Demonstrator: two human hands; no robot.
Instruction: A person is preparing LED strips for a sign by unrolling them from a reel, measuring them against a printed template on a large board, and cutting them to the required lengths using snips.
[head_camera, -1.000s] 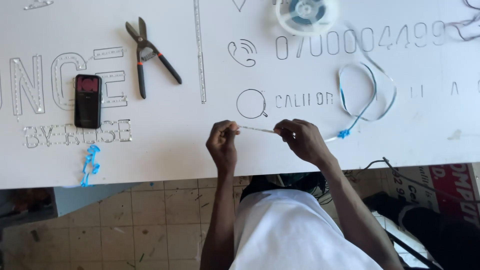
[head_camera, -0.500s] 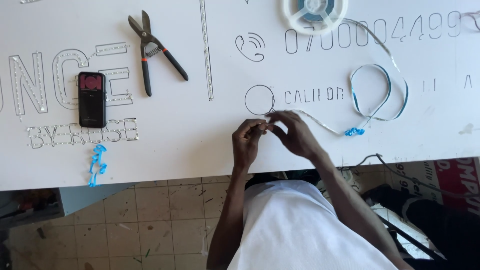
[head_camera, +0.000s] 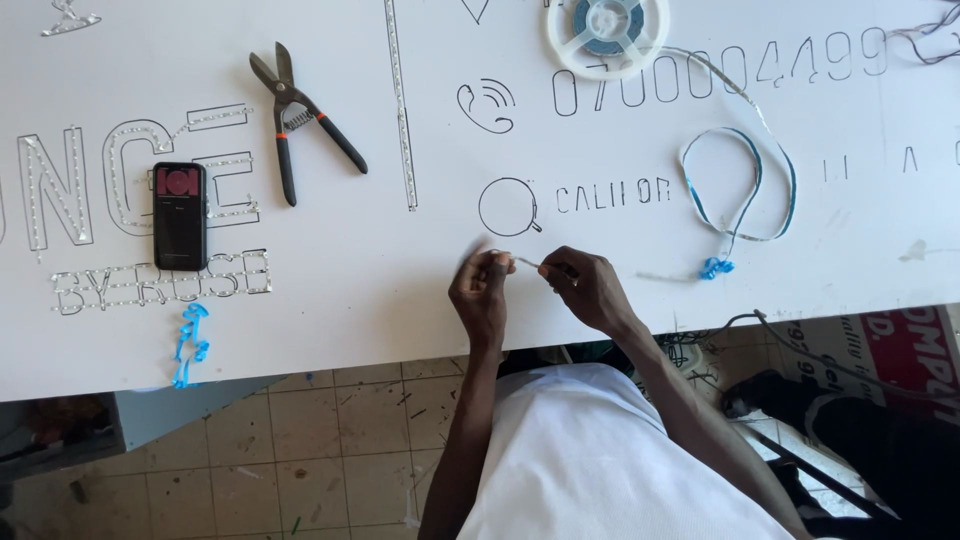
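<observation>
- White sign board (head_camera: 420, 300) fills the upper part of the view, with outlines of letters, digits and symbols cut into its face; tiled floor (head_camera: 300, 450) shows below its near edge.
- Left hand (head_camera: 482, 290): fingers drawn together, pinching one end of a short thin strip piece (head_camera: 528, 262) just above the board, near its front edge.
- Right hand (head_camera: 588, 288): fingers likewise closed, pinching the other end of the same strip piece. The two hands sit close together, the strip spanning the small gap between them.
- Strip piece location: below the cut-out circle outline (head_camera: 506, 207), well apart from the tools on the left.
- One reel (head_camera: 607, 28), white with a blue core, at the top edge of the board.
- One long strip (head_camera: 745, 180) trailing from the reel, forming a loop right of the hands.
- Two blue curled scraps: one (head_camera: 714, 267) at the foot of the loop, one (head_camera: 189, 345) near the front edge on the left.
- One pair of snips (head_camera: 300, 118), black and red handles, jaws apart.
- One phone (head_camera: 180, 215), dark, screen lit, lying flat over the cut letters.
</observation>
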